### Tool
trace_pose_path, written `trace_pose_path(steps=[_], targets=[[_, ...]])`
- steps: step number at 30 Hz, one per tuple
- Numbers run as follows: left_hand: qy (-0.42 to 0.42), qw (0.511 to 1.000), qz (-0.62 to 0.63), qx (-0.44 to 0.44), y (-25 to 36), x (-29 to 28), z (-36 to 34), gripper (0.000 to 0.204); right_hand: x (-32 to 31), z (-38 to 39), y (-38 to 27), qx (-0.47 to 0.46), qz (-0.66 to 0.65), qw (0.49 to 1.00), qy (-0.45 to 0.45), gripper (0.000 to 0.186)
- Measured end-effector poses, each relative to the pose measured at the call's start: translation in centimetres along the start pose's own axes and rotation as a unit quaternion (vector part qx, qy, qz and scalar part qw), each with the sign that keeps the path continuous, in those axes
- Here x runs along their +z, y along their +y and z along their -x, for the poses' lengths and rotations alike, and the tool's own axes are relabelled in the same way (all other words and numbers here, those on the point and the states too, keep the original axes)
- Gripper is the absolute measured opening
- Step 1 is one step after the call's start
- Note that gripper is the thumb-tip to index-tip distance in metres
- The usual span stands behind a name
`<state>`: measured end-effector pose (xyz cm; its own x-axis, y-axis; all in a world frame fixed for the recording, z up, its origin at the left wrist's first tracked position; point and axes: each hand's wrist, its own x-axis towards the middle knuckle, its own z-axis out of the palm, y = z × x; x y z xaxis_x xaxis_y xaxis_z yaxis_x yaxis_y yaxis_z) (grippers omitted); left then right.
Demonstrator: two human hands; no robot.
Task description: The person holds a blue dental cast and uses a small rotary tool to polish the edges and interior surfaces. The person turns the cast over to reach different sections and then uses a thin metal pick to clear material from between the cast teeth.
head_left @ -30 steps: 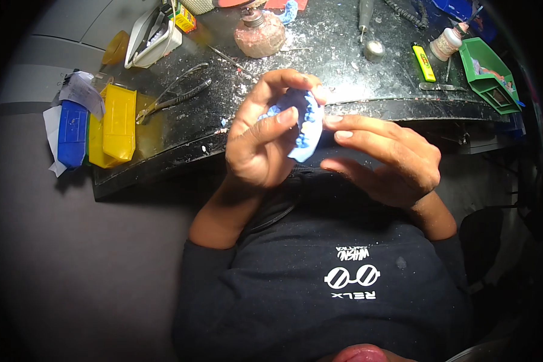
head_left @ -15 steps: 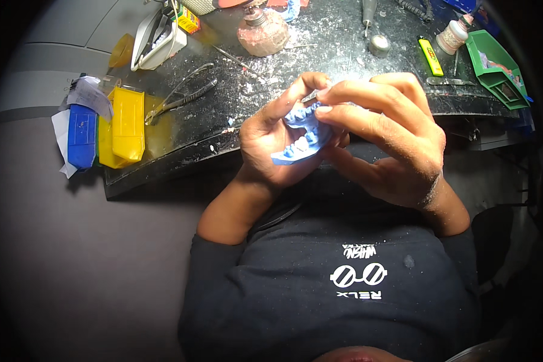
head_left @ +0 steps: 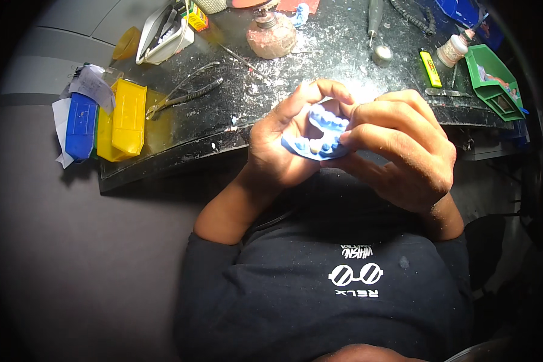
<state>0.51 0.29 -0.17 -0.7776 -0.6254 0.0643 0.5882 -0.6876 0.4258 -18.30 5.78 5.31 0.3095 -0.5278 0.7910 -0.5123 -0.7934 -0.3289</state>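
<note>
A light blue dental arch model [head_left: 323, 118] with tooth shapes and a pale tooth on it sits between my hands, above the front edge of the dark, dust-covered bench [head_left: 175, 163]. My left hand [head_left: 279, 142] cradles it from the left, its fingers curled around the back and left side. My right hand [head_left: 404, 148] grips it from the right with bent fingers, fingertips on the teeth and rim; the thumb is partly hidden beneath.
Yellow bins [head_left: 127, 120], a blue bin [head_left: 81, 130] and pliers [head_left: 196, 90] lie left. A burner [head_left: 271, 42], handpiece [head_left: 374, 18] and white container [head_left: 163, 42] are at the back. A lighter [head_left: 430, 68], small bottle [head_left: 452, 49] and green tray [head_left: 495, 78] are right.
The model has turned from nearly upright to lying more crosswise, its arch facing up. My right hand has moved from beside it to gripping it.
</note>
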Motion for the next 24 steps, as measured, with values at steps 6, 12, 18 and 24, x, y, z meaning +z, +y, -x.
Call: trace_pose_path(steps=[6,12,18,24], targets=[[-0.025,0.982,-0.124,0.138,-0.7,0.5,-0.3,0.079,0.0,-0.7,0.4,-0.022,0.052,0.997,0.045,0.040],[-0.030,0.897,-0.336,0.285,-1.5,0.6,-0.1,0.076,0.2,-0.7,0.6,-0.004,0.066,0.995,0.076,0.038],[0.002,0.920,-0.310,0.239,-1.7,1.1,0.2,0.060,0.1,-0.7,-0.1,0.024,0.056,0.997,0.051,0.036],[0.020,0.947,-0.260,0.188,-1.5,1.4,0.5,0.058,-1.3,-1.1,0.6,0.049,0.043,0.998,0.009,0.022]])
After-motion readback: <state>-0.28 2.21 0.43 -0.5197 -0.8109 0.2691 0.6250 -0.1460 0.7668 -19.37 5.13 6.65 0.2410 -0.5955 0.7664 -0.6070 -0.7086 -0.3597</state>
